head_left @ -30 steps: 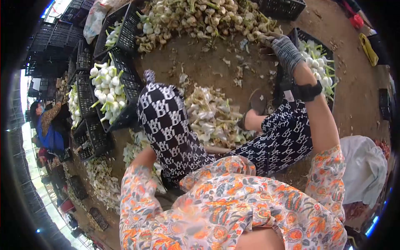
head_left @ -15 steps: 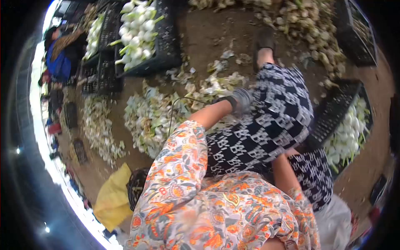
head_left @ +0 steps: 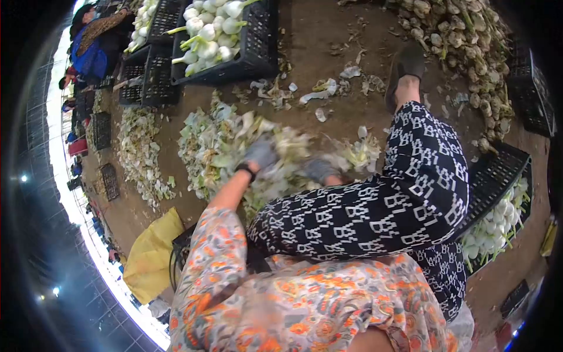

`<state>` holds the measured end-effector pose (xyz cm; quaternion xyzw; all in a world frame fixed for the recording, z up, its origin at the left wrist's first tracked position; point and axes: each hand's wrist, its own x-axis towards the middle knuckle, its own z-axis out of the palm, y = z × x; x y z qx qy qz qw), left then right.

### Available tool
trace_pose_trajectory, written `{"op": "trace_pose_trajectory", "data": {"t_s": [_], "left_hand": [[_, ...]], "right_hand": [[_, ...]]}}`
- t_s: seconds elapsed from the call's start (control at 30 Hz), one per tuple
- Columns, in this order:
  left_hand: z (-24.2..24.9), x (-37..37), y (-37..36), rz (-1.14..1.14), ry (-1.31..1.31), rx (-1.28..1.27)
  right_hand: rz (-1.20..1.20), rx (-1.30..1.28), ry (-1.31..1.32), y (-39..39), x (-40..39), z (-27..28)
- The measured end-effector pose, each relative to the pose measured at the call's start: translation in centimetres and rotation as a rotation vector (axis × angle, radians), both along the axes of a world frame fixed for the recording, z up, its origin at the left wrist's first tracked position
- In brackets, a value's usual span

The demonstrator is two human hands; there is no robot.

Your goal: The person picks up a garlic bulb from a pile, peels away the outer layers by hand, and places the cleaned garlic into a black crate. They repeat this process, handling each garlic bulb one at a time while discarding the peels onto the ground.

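Garlic peelings (head_left: pixel 205 149) lie in a broad heap on the ground before me. My left hand (head_left: pixel 261 154), in a grey glove with a dark band at the wrist, is down in the loose skins, its fingers blurred and partly hidden. My right hand (head_left: pixel 321 170), also gloved in grey, shows past the edge of my patterned trouser leg. It is low beside the peelings, smeared by motion. Some pale peelings (head_left: pixel 360 154) lie to the right of that hand. Both hands are close together, with blurred skins between them.
A black crate (head_left: pixel 258 58) of peeled garlic (head_left: pixel 208 29) stands at the upper left. Unpeeled garlic (head_left: pixel 463 47) is heaped at the upper right. Another crate (head_left: pixel 492 182) holds white bulbs at my right. A yellow sack (head_left: pixel 153 258) lies at left; a person (head_left: pixel 91 50) works beyond.
My left hand has moved left from beside my knee into the peelings. My right hand, hidden before, now shows beyond my leg. The view has shifted.
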<state>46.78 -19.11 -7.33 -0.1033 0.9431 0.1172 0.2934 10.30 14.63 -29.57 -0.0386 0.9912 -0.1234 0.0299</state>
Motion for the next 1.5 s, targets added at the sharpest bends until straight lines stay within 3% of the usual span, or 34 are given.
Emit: {"op": "trace_pose_trajectory", "data": {"t_s": [0.07,0.1,0.13,0.17,0.2,0.23,0.27,0.33,0.4,0.43,0.47,0.53,0.6,0.63,0.77,0.83,0.9,1.0,1.07,1.2,1.3,1.37,1.5], "left_hand": [[-2.0,6.2,-1.5,0.294,-0.165,-0.178],[-0.2,7.4,-0.5,0.381,-0.273,-0.107],[-9.3,16.5,-4.1,0.333,-0.129,-0.058],[-3.8,13.3,-1.2,0.172,-0.470,-0.156],[-11.3,20.2,-4.4,-0.068,-0.381,-0.086],[-9.7,20.1,-3.8,0.351,-0.213,0.085],[-11.9,20.4,-5.2,0.215,-0.532,-0.125],[-6.3,14.9,-4.2,0.424,-0.354,-0.054],[-3.7,8.9,-2.9,0.613,-0.208,0.084],[-2.2,6.2,-1.9,-0.151,0.007,-0.289],[-1.8,3.8,-1.0,-0.212,0.043,-0.215],[-1.8,-1.6,1.7,-0.163,0.025,-0.029],[-2.4,-6.9,4.8,-0.217,0.057,0.066],[-3.1,-9.0,6.2,-0.246,0.064,0.095],[-5.3,-13.4,10.2,-0.326,0.046,0.149],[-5.5,-13.4,10.5,-0.325,0.020,0.152],[-5.6,-12.2,10.4,-0.311,-0.020,0.149],[-5.3,-9.2,8.9,-0.291,-0.085,0.152],[-4.8,-6.6,7.5,-0.255,-0.130,0.157],[-3.2,-1.4,4.9,-0.152,-0.223,0.175],[-1.9,0.8,3.2,-0.065,-0.270,0.207],[-0.7,0.6,2.4,0.004,-0.268,0.241],[3.3,-5.8,2.0,0.144,-0.145,0.357]], "right_hand": [[0.010,-0.029,-0.068,-0.2,0.2,2.6],[0.023,-0.045,-0.090,-0.3,0.3,3.6],[0.044,-0.074,-0.103,-0.5,0.5,4.7],[0.058,-0.108,-0.113,-0.6,0.6,5.7],[0.070,-0.142,-0.124,-0.5,1.1,6.9],[0.081,-0.182,-0.142,0.1,2.2,8.1],[0.088,-0.217,-0.180,1.0,4.3,9.3],[0.091,-0.305,-0.278,3.1,9.6,12.9],[0.085,-0.406,-0.415,5.6,15.3,14.0],[0.101,-0.441,-0.490,6.9,17.1,14.2],[0.160,-0.423,-0.550,7.8,17.9,14.2],[0.752,-0.036,-0.544,12.4,13.7,8.6],[0.623,0.458,-0.585,13.8,12.1,17.2],[0.608,0.335,-0.461,13.4,12.4,24.6],[0.522,0.502,-0.451,15.7,13.3,29.5],[0.604,0.304,-0.312,19.0,13.7,26.7],[0.217,-0.202,-0.568,17.9,15.1,35.4],[0.040,-0.266,-0.550,20.1,15.3,43.1],[-0.365,-0.791,-0.702,20.7,15.2,50.7],[0.103,-0.620,-0.296,28.5,12.0,56.2],[-0.417,-0.984,-0.229,28.3,12.9,62.4],[-0.037,-0.685,-0.100,31.4,12.1,61.0],[-0.407,-0.671,-0.231,28.8,11.3,58.7]]}}
